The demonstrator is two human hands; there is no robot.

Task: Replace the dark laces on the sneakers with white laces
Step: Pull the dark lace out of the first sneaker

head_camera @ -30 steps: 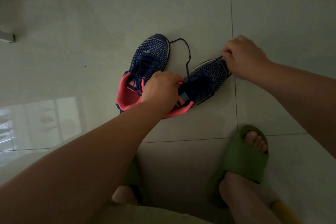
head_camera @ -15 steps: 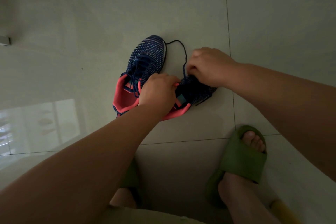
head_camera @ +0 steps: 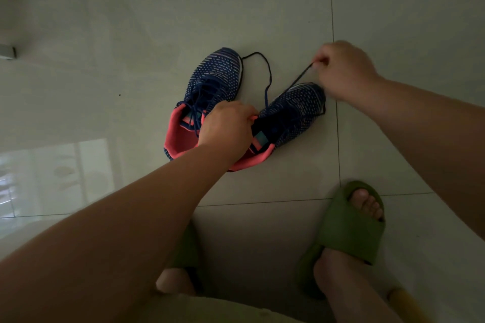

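Note:
Two navy knit sneakers with pink collars lie on the tiled floor. The left sneaker (head_camera: 215, 73) still carries its dark lacing. The right sneaker (head_camera: 296, 110) is tilted toward the right. My left hand (head_camera: 227, 126) grips the right sneaker's collar and tongue. Beyond the toe, my right hand (head_camera: 341, 68) pinches a strand of the dark lace (head_camera: 300, 77) and holds it taut up from the eyelets. The lace's loose end (head_camera: 262, 60) loops on the floor between the shoes. No white laces are in view.
My feet in green slides (head_camera: 351, 223) stand near the bottom, the left one mostly hidden behind my forearm. A yellowish object (head_camera: 401, 299) pokes in at the lower right. A bright window reflection (head_camera: 52, 173) lies on the tiles at left.
My right hand went down to the right sneaker's eyelets, then pulled back up and right with a lace strand drawn taut. My left hand stayed on the collar.

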